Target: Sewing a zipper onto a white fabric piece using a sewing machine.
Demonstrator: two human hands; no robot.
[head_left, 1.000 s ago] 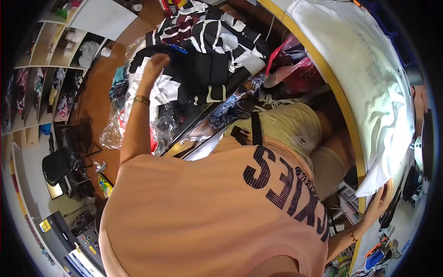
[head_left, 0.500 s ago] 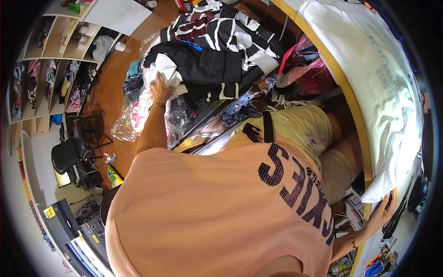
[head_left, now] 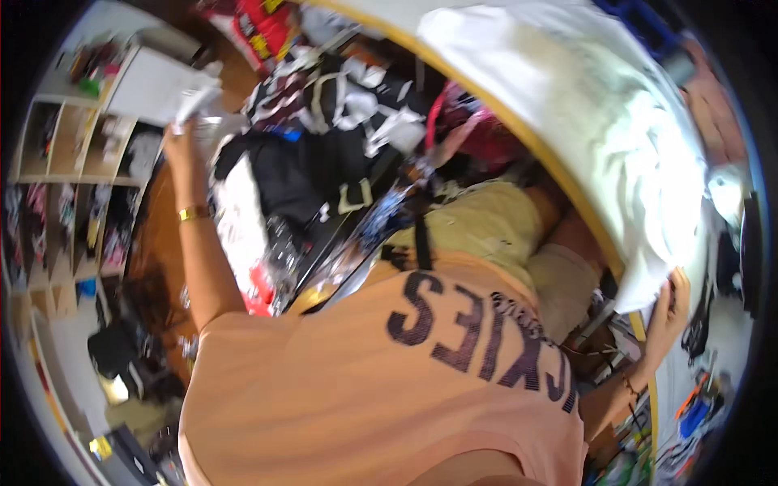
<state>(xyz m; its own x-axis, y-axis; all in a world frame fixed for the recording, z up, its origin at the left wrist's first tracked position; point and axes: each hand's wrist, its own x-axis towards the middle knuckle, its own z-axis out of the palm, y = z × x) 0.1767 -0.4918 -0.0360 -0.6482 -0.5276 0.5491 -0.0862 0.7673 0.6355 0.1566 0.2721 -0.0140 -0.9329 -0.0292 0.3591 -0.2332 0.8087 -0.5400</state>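
My left hand [head_left: 180, 139] is raised past the far left end of a clothes pile, its fingers closed on a white item [head_left: 194, 99]. That item is blurred, so its kind cannot be made out; see-through plastic [head_left: 217, 124] shows beside it. At the right, my right hand [head_left: 671, 309] is at the near corner of a large white cloth [head_left: 583, 73], its fingers curled at the edge. The cloth lies spread over a pale table with a yellow edge [head_left: 519, 125]. Below my left hand, another white cloth [head_left: 237, 215] lies beside black clothing [head_left: 296, 170].
Patterned black-and-white clothes [head_left: 356, 93] are heaped at the back, with a pink bag [head_left: 478, 130] between them and the table. Cubby shelves [head_left: 73, 162] line the left wall. A black chair [head_left: 117, 352] stands at the left.
My left hand has lifted off the white cloth on the pile and moved outward, now with a white item in it. My right hand stays at the cloth's corner. The whole view has turned.
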